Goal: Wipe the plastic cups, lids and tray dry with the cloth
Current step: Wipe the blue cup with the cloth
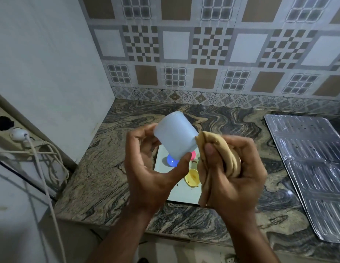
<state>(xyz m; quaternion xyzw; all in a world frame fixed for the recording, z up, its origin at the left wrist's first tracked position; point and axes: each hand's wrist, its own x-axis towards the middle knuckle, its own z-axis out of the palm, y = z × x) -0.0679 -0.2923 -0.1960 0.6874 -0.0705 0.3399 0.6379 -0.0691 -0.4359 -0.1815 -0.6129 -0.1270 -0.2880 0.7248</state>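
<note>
Left hand [148, 173] grips the translucent white plastic cup [175, 135] by its wall, thumb and fingers curled round it, cup tilted, base toward 11 o'clock. Right hand [233, 175] clamps the bunched tan cloth [218, 154]; cloth touches the cup at its 3 o'clock edge. Below: white rectangular tray [182, 194] with blue lid [172, 161], pink lid [193, 155], yellow lid [192, 177]. Marbled stone counter [100, 177] lies bare at 9 o'clock; ribbed foil sheet [307, 162] at 3 o'clock.
</note>
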